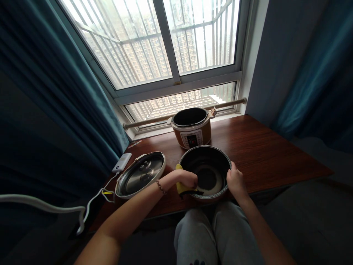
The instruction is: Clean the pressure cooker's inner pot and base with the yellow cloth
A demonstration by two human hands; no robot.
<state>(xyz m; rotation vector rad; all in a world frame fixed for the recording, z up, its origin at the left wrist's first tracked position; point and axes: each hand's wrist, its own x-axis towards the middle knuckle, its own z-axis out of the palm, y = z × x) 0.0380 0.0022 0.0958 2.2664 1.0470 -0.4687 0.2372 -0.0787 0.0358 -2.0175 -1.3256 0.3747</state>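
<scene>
A dark round inner pot [205,151] with a speckled rim sits at the table's front edge, close to my knees. My left hand [188,178] is closed on a yellow cloth [180,188], which lies over the pot's left rim with a dark part reaching inside. The fingertips are partly hidden. On the opposite side, my right hand [236,181] grips the pot's right rim, thumb and fingers closed around it. Just behind the pot stands a brown and white electric cooker [190,134], its top open. Left of the pot lies the round cooker lid [142,175], inner side up.
The reddish-brown wooden table [253,147] runs along beneath a barred window [202,40]. A white power strip [121,162] with a white cable [49,209] lies at its left edge. Blue curtains [60,81] hang at the left. A rail [154,120] crosses behind the cooker.
</scene>
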